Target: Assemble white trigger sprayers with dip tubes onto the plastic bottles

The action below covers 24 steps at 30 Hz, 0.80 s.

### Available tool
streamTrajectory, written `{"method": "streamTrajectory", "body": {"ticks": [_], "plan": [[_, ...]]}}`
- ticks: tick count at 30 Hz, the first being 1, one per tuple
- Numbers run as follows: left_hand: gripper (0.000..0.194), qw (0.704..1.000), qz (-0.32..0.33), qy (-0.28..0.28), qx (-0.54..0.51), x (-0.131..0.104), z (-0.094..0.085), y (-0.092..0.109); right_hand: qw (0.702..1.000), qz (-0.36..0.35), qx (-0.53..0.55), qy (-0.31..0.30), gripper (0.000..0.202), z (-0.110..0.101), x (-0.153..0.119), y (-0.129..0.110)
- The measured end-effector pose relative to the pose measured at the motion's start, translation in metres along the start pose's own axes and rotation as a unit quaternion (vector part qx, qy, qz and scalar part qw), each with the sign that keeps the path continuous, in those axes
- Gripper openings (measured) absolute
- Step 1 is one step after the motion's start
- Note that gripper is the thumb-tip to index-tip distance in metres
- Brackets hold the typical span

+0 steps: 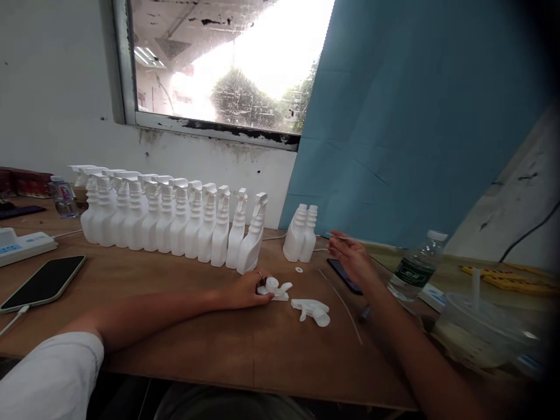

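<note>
My left hand [250, 290] is closed round a white spray head [275, 288] just above the brown table. My right hand [350, 255] is raised at the right, its fingers pinched on a thin tube [343, 236]. Another white spray head [311, 310] lies on the table between my forearms. A small white ring [299, 269] and thin tubes [349, 315] lie to the right of my left hand. Two white bottles without spray heads [300, 234] stand behind the ring.
A row of several white spray bottles [170, 219] stands along the back left. A phone [44, 282] lies at the left, another [343, 275] beneath my right hand. A water bottle [413, 268] and a plastic cup [476, 332] stand at the right.
</note>
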State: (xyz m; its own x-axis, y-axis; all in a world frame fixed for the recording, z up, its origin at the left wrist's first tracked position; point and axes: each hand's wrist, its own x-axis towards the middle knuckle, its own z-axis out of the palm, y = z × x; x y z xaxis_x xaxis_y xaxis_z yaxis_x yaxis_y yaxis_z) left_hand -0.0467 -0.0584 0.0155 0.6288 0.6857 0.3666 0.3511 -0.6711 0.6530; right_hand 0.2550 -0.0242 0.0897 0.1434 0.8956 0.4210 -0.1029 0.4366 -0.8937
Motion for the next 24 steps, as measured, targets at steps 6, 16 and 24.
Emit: {"method": "streamTrajectory", "body": {"ticks": [6, 16, 24], "plan": [[0.025, 1.000, 0.009, -0.012, -0.002, 0.000, -0.001, 0.002, 0.984, 0.005, -0.099, -0.148, 0.035, 0.055, -0.040, 0.005], [0.028, 0.999, 0.020, -0.029, -0.015, 0.001, -0.002, 0.006, 0.943, 0.010, -0.182, -0.279, 0.033, 0.089, -0.065, 0.019], [0.031, 0.999, 0.025, -0.032, -0.006, 0.001, -0.002, 0.004, 0.933, 0.006, -0.199, -0.300, 0.034, 0.087, -0.061, 0.024]]}}
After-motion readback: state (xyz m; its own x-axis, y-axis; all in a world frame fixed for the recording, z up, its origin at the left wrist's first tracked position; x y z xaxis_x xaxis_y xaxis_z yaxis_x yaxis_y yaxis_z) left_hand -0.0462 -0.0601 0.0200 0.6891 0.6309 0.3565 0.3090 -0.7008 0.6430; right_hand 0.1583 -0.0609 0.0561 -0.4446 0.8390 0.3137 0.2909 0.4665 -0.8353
